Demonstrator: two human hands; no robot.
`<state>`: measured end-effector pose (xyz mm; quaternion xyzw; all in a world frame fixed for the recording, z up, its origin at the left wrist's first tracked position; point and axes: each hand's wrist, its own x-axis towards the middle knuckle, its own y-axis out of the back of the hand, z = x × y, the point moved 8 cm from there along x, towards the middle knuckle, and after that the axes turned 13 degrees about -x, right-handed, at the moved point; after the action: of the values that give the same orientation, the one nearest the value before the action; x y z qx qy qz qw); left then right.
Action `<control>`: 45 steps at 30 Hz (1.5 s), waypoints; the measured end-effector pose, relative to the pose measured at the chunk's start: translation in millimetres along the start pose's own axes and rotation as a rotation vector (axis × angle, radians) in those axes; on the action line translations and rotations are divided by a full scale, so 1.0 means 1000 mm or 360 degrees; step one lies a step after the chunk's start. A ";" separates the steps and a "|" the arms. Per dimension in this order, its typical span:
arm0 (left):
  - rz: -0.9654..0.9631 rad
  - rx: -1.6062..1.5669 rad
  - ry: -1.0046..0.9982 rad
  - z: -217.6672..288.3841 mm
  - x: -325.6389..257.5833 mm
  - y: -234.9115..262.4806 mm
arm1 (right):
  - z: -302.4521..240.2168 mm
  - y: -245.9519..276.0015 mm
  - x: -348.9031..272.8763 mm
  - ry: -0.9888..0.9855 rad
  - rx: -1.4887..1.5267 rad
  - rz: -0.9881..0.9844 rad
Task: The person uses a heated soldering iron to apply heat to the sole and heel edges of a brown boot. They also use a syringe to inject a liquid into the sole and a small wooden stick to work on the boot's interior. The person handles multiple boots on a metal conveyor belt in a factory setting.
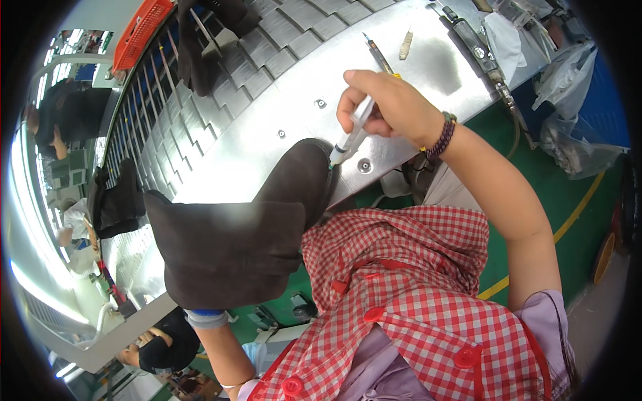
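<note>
A dark brown boot [287,180] lies tilted over the near edge of the metal table, its toe pointing away and its wide shaft [227,247] hanging toward me. My left forearm [224,347] runs up to the shaft's lower edge, with a grey and blue band at the wrist; the shaft hides the hand and its fingers. Above the toe, my right hand [394,100] is closed around a clear plastic syringe [348,137]. The syringe points down, and its small greenish tip meets the seam between upper and sole on the boot's right side.
A slatted metal conveyor [214,120] curves past the table, carrying more dark boots [117,200]. On the metal tabletop [428,73] lie a pen-like tool [378,53] and a small beige piece [406,44]. An orange basket [140,33] stands at far left; plastic bags [575,134] hang at right.
</note>
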<state>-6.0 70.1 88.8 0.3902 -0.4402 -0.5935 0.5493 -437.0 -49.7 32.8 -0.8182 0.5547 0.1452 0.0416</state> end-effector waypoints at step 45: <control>-0.0171 -0.0040 0.0194 0.000 -0.003 0.010 | -0.016 -0.010 0.070 -0.0183 0.0033 -0.0216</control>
<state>-2.5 72.7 98.3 0.4418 -0.3769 -0.6027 0.5473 -400.9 -112.0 27.7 -0.8437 0.4963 0.1830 0.0916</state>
